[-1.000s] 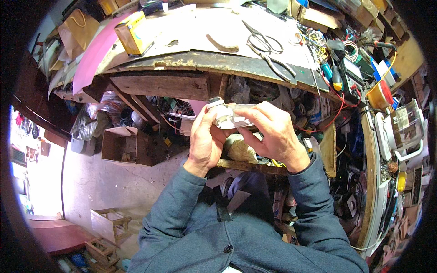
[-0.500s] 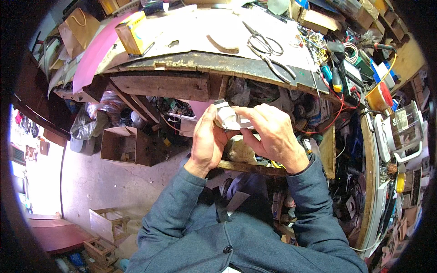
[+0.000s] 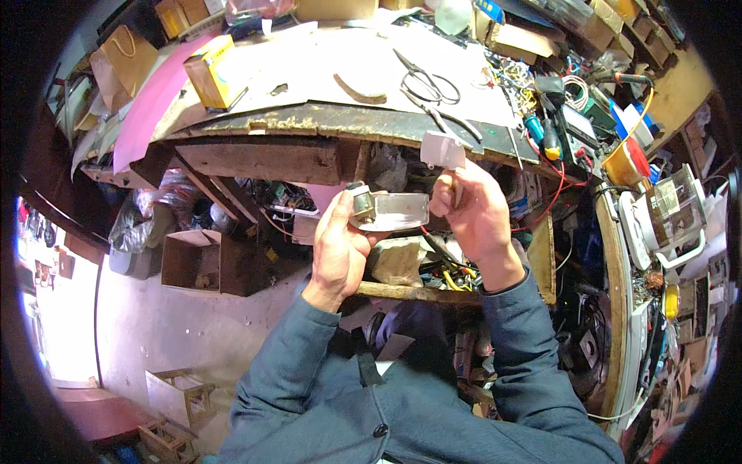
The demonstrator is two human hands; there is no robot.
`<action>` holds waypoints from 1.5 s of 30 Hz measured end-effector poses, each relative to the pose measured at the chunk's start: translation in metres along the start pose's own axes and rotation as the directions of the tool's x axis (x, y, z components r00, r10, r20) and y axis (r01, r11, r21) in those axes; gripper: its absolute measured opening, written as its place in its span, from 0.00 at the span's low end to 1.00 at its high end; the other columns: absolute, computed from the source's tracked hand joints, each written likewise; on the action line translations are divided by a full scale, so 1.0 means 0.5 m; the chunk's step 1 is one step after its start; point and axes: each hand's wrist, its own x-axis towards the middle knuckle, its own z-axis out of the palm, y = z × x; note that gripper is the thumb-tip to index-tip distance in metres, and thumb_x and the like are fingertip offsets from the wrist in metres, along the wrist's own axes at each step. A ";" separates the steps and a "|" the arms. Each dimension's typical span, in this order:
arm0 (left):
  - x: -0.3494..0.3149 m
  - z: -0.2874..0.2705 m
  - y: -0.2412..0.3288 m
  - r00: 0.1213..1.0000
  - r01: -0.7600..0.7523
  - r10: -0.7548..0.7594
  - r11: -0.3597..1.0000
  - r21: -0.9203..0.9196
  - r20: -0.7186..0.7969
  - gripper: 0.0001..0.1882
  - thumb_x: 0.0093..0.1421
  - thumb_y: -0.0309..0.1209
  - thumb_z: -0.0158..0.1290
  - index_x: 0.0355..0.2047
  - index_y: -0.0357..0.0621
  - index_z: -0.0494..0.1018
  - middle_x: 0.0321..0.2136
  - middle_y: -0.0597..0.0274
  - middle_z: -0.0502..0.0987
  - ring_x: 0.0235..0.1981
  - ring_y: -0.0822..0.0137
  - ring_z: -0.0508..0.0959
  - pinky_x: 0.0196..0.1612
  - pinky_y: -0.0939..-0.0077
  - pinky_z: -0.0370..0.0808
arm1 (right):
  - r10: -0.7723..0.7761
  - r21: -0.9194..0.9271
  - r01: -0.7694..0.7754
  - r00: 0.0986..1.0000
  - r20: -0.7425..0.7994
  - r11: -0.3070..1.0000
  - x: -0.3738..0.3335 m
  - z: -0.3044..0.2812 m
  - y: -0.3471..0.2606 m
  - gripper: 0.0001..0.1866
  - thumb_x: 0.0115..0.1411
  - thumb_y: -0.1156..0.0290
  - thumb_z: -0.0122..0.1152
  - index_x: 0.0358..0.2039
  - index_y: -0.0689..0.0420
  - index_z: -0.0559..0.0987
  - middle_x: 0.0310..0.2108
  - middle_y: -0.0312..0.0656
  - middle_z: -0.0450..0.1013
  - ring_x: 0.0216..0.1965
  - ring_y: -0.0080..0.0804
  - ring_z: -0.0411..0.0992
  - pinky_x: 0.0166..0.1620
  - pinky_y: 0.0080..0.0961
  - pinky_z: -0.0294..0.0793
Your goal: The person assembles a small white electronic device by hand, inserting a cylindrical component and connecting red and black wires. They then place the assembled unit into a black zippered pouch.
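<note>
My left hand [image 3: 338, 263] is wrapped round a small white open-faced housing [image 3: 400, 211], with a dark metal fitting [image 3: 362, 204] at its left end near my thumb. The hollow inside of the housing faces up. To its right, my right hand [image 3: 475, 213] is closed on the lower edge of a thin pale cover plate [image 3: 443, 150] and holds it upright, apart from the housing. Some of the right fingers are hidden behind the hand. Both hands are over an open wooden drawer [image 3: 417, 291] holding a tan lump and wires.
Scissors [image 3: 427, 81] and pliers [image 3: 440, 116] lie on the white-topped bench [image 3: 301, 69], beside a curved brown strip [image 3: 359, 90]. A yellow box [image 3: 216, 73] stands at left. Tangled wires and screwdrivers [image 3: 550, 143] crowd the right. A cardboard box [image 3: 192, 259] sits on the floor.
The pale cover plate has come away from the housing, lifted up and right by my right hand. The inside of the housing now shows, and my left hand still holds it.
</note>
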 end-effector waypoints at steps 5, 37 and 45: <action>0.000 0.010 0.005 1.000 0.013 -0.012 0.999 0.032 -0.026 0.19 0.77 0.43 0.45 0.58 0.44 0.69 0.55 0.50 0.78 0.55 0.55 0.79 0.59 0.50 0.78 | 0.123 0.109 -0.117 0.991 -0.046 0.987 0.003 -0.020 -0.002 0.20 0.72 0.59 0.46 0.48 0.63 0.76 0.22 0.30 0.58 0.26 0.25 0.57 0.35 0.26 0.59; 0.002 0.011 -0.009 0.997 -0.045 0.053 0.992 0.121 -0.060 0.15 0.75 0.32 0.43 0.57 0.40 0.69 0.55 0.51 0.77 0.56 0.55 0.79 0.62 0.50 0.76 | 0.181 -0.088 -0.180 0.983 0.004 0.980 0.002 -0.015 -0.005 0.07 0.69 0.66 0.62 0.39 0.54 0.76 0.22 0.28 0.66 0.20 0.15 0.59 0.24 0.18 0.57; 0.004 0.010 -0.009 0.998 -0.026 0.032 0.994 0.110 -0.058 0.16 0.75 0.31 0.43 0.58 0.39 0.69 0.52 0.51 0.78 0.55 0.55 0.80 0.59 0.52 0.79 | 0.218 -0.116 -0.213 0.975 0.035 0.970 0.003 -0.020 -0.001 0.14 0.69 0.67 0.62 0.49 0.62 0.78 0.22 0.27 0.62 0.21 0.14 0.56 0.25 0.17 0.58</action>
